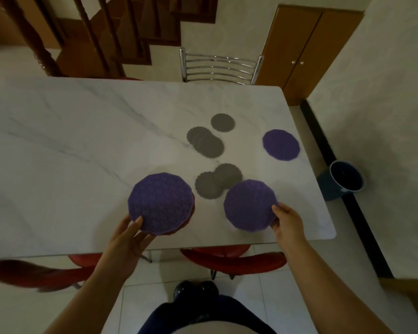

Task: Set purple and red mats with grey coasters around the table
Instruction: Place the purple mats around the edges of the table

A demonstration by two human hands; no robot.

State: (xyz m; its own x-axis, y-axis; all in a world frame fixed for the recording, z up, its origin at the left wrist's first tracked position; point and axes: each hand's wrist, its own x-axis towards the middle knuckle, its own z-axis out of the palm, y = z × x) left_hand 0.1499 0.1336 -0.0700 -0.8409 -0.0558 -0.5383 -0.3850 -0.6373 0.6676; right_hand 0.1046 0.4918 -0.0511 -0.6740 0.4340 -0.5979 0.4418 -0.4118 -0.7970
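My left hand [128,233] holds a stack of mats [161,203] above the table's near side; a patterned purple mat is on top and red edges show underneath. My right hand [284,221] pinches the right edge of a single purple mat [249,204] near the front edge of the table. Another purple mat [281,145] lies flat by the table's right edge. Several grey scalloped coasters lie in the middle: one alone [222,122], an overlapping pile [205,141], and a pair [217,180] partly under the held mat.
The white marble table [70,153] fills the view. A chrome chair [220,66] stands at its far side and red chair seats [234,260] are tucked under the near edge. A dark bucket [343,179] sits on the floor to the right.
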